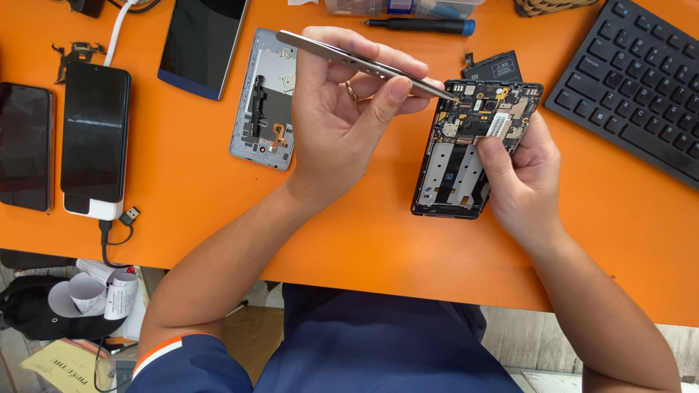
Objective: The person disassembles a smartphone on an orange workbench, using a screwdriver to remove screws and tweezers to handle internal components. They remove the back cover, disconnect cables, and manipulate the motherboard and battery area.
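My left hand [349, 109] grips metal tweezers [342, 54] whose tips touch the top of the circuit board in an opened phone [466, 156]. My right hand [520, 175] holds that phone by its right edge, thumb resting on the board, tilted up off the orange table [364, 233]. The phone's back is off, showing black frame, connectors and silver plates. A grey rear cover [266, 98] lies just left of my left hand.
A black keyboard [633, 80] sits at the right. At the left lie three dark phones [95, 138], [25, 145], [200, 44], one on a white power bank with a cable. A black-and-blue screwdriver [422, 26] and a small battery [495, 67] lie at the back.
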